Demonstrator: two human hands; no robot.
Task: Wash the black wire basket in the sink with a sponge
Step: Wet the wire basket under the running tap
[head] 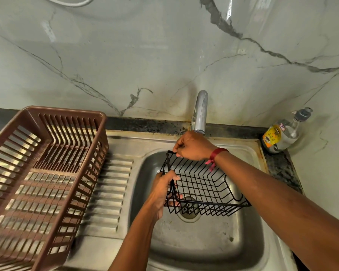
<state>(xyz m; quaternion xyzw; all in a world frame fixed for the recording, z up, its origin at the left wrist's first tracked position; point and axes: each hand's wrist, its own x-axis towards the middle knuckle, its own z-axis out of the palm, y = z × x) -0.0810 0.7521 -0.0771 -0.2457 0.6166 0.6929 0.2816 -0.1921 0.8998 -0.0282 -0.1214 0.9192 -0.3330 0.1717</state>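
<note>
Both hands point(192, 146) grip basket point(204, 184) — over sink point(249, 241).

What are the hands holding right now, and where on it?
Both hold the black wire basket over the sink: the left hand grips its left rim wire, the right hand pinches the far rim near the corner.

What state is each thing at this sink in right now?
black wire basket: held tilted over the sink by both hands
left hand: grips the basket's left rim
right hand: pinches its far corner
tap: no stream visible
brown rack: upright on the drainboard
bottle: standing, cap on
</note>
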